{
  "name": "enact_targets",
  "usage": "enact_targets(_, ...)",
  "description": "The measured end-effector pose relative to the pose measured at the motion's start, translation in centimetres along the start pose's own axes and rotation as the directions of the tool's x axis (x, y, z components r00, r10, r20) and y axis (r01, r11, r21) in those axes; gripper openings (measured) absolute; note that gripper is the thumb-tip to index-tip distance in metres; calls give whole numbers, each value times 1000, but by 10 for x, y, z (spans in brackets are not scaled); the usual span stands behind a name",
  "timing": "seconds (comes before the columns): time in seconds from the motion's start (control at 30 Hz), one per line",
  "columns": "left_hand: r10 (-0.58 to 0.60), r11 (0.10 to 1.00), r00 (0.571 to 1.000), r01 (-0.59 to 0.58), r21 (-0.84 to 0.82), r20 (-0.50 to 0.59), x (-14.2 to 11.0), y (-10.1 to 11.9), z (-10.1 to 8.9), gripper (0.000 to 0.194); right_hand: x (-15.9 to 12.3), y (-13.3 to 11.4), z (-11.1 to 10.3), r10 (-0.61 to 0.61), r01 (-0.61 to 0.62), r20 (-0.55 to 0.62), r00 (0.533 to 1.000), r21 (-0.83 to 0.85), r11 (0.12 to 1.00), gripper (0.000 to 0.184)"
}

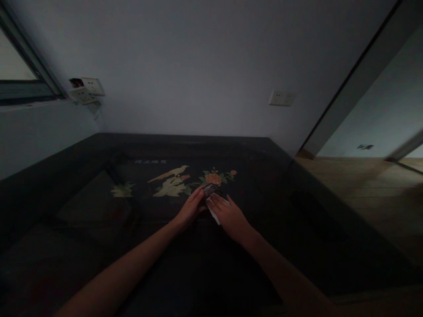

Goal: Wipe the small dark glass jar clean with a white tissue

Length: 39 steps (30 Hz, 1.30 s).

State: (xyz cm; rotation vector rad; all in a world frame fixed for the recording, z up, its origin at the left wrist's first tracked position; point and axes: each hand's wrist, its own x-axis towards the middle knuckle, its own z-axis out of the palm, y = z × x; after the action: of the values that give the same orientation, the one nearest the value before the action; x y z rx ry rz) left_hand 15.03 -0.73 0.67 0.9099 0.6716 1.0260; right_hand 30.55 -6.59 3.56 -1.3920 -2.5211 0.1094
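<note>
A small dark, glossy, rounded object is between my hands over the black table top; the dim light hides what kind it is. My left hand is closed around its left side, thumb partly hidden. My right hand presses a folded white tissue against the object's near right side, with the fingers together over the tissue. Just beyond the hands, the table bears an inlaid picture of an orange flower and a pale bird.
The black, shiny table stands against a grey wall. A double socket is on that wall, and loose-looking sockets are at the left corner near a window. Wooden floor lies to the right.
</note>
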Motion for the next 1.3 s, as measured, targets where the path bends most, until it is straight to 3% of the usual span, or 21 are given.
enact_targets(0.1, -12, 1000, 1000, 11, -10, -23, 1, 0, 0, 46, -1, -1, 0, 14, -16, -16, 1000, -124, 992, 48)
enact_targets(0.2, -17, 1000, 999, 17, -11, -34, 0, 1, 1, 45, -2, -3, 6, 35, -37, -27, 999, -73, 997, 50)
enact_targets(0.3, -18, 1000, 999, 18, 2, -32, -2, 2, 2, 46, -1, -5, 14, 40, -30, -62, 997, 146, 989, 52)
enact_targets(0.37, -17, 1000, 1000, 17, 11, -22, -2, 2, 2, 48, 0, -7, 18, 55, -8, -112, 992, 386, 922, 53)
enact_targets(0.43, -15, 1000, 1000, 16, 19, -21, -2, 1, 2, 49, 2, -8, 21, 151, -26, -134, 980, 656, 754, 52)
enact_targets(0.47, -12, 1000, 1000, 12, 22, -24, -2, 1, 1, 50, 3, -9, 21, 233, -60, -112, 966, 780, 622, 50)
enact_targets(0.53, -1, 1000, 1000, 2, 24, -28, -1, -1, 1, 50, 6, -12, 21, 398, -132, 15, 917, 955, 266, 43)
enact_targets(0.6, 9, 1000, 1000, -9, 17, -22, 0, -2, 1, 49, 8, -15, 19, 475, -124, 157, 866, 987, -100, 42)
enact_targets(0.63, 13, 1000, 1000, -12, 13, -16, 0, -2, 1, 49, 9, -17, 18, 486, -93, 202, 850, 966, -239, 43)
enact_targets(0.67, 15, 1000, 1000, -15, 8, -11, 0, -2, 2, 49, 10, -19, 16, 491, -56, 221, 843, 943, -329, 45)
enact_targets(0.73, 20, 1000, 1000, -20, -4, 0, -1, -1, 3, 49, 11, -22, 14, 502, -30, 242, 830, 919, -393, 48)
enact_targets(0.8, 20, 1000, 1000, -20, -12, 0, -3, 1, 5, 49, 11, -23, 14, 506, -58, 249, 826, 930, -363, 48)
enact_targets(0.87, 18, 1000, 1000, -18, -13, -19, -4, 3, 5, 49, 10, -20, 17, 504, -106, 214, 837, 966, -234, 46)
enact_targets(0.93, 11, 1000, 999, -11, -9, -40, -4, 3, 4, 48, 9, -15, 20, 470, -137, 104, 877, 990, 36, 45)
enact_targets(1.0, 3, 1000, 999, -4, -7, -42, -4, 2, 2, 47, 7, -8, 20, 344, -106, -43, 938, 909, 402, 46)
enact_targets(1.07, 1, 1000, 1000, -1, -5, -31, -2, 1, 1, 46, 4, -1, 17, 148, -26, -119, 982, 688, 725, 48)
enact_targets(1.1, 3, 1000, 1000, -3, -7, -27, -2, 1, 0, 45, 3, 2, 14, 66, 7, -115, 991, 541, 841, 49)
enact_targets(1.17, 3, 1000, 1000, -4, -18, -23, -1, 1, 1, 44, 2, 5, 7, -14, 29, -66, 998, 235, 972, 49)
enact_targets(1.23, 0, 1000, 1000, -1, -28, -18, -1, 1, 3, 45, 1, 6, 0, -10, 10, -37, 999, 3, 1000, 49)
enact_targets(1.3, -4, 999, 1000, 4, -33, -16, -2, 2, 5, 47, 1, 6, -3, -1, -4, -46, 999, -109, 994, 47)
